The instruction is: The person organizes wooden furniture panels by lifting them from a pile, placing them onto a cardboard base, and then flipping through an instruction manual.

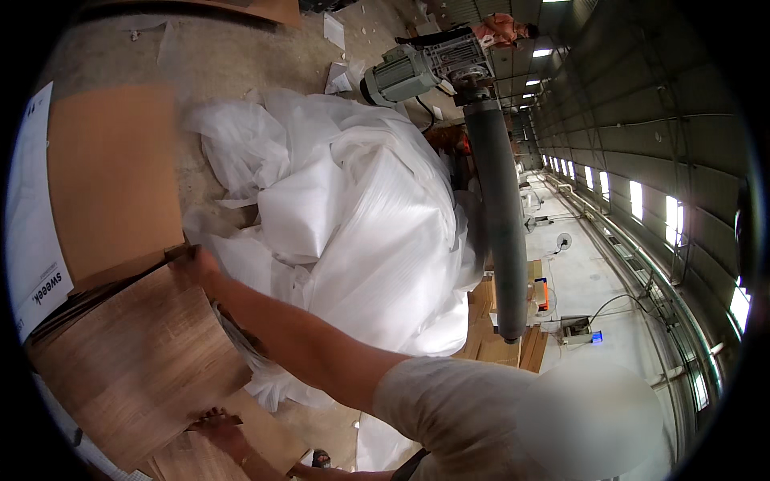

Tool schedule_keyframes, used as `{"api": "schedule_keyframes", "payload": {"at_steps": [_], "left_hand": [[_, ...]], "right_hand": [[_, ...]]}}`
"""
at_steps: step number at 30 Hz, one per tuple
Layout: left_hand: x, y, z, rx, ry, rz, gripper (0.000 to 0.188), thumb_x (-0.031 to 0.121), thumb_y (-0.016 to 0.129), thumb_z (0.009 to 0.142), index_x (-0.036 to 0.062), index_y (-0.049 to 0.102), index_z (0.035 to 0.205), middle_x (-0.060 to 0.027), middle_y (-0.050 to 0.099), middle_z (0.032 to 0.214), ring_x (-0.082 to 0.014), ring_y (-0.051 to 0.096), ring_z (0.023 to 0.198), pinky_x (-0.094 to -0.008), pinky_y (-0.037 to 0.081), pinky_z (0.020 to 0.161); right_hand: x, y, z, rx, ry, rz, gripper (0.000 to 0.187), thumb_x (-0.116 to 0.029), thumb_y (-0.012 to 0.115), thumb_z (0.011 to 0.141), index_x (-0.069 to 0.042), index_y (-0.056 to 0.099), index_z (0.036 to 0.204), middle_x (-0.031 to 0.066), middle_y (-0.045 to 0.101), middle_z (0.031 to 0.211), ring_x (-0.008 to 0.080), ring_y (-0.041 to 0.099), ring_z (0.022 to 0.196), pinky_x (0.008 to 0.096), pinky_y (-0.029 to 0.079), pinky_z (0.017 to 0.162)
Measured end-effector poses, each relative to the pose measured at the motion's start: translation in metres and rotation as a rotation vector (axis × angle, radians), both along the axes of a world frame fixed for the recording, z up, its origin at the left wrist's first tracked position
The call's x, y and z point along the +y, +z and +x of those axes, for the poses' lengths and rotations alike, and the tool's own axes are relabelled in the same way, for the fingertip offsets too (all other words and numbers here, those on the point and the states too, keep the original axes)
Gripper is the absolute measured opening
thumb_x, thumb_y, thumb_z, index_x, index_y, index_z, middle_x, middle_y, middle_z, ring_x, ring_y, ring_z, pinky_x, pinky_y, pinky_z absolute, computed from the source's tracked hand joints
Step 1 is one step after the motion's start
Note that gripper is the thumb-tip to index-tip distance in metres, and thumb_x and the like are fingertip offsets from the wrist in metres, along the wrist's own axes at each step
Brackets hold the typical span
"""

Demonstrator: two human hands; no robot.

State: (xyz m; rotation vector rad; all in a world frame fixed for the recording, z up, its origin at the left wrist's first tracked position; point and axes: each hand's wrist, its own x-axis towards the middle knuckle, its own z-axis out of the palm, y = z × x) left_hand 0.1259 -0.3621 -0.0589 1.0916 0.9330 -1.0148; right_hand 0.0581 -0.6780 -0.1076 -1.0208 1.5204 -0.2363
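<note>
A wood-grain panel (136,361) lies tilted at the lower left, slightly blurred. My right hand (192,267) reaches across from the lower right and is closed on the panel's upper corner; its fingertips are partly hidden. Lower down, my left hand (223,433) has its fingers curled at the panel's lower right edge. Beneath that edge shows another wood-grain surface (192,461), next to a brown cardboard piece (269,429). Dark edges of stacked sheets show along the held panel's upper side. Just beyond it is a brown cardboard sheet (112,180), with a white printed carton (32,232) at its left.
A big crumpled heap of white foam sheeting (369,232) fills the middle. Beyond it a grey motor (401,76) joins a long dark roller (496,216). Flat cardboard (481,321) lies behind the roller. Another person (505,30) is far off at the top.
</note>
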Motion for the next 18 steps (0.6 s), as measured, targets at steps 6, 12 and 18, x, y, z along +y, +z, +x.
{"api": "schedule_keyframes", "payload": {"at_steps": [6,12,18], "left_hand": [[-0.055,-0.068,-0.089,0.114,-0.096,-0.206,0.056,0.044,0.045,0.081,0.0150,0.030,0.126,-0.0033,0.035,0.125,-0.0199,0.036,0.111,-0.0349,0.027,0.094],[-0.058,-0.040,-0.090,0.054,-0.019,-0.084,0.052,0.041,0.054,0.077,0.0126,0.039,0.118,0.0000,0.044,0.116,-0.0144,0.041,0.104,-0.0294,0.035,0.088],[-0.066,-0.019,-0.081,0.038,0.077,-0.038,0.054,0.037,0.057,0.077,0.0078,0.037,0.118,-0.0009,0.042,0.116,-0.0158,0.041,0.105,-0.0306,0.035,0.089]], "right_hand": [[-0.064,-0.053,-0.024,-0.159,0.270,-0.166,0.050,-0.021,0.059,0.073,0.000,0.040,0.113,0.0119,0.048,0.106,0.0169,0.046,0.095,0.0296,0.038,0.082],[-0.073,0.012,-0.016,-0.149,0.332,0.006,0.034,-0.021,0.071,0.064,0.000,0.061,0.088,0.0057,0.059,0.087,0.0139,0.051,0.082,0.0279,0.040,0.072],[-0.061,0.011,-0.009,0.055,0.288,-0.018,0.030,-0.023,0.072,0.063,0.000,0.063,0.080,0.0044,0.060,0.079,0.0123,0.051,0.073,0.0267,0.040,0.065]]}}
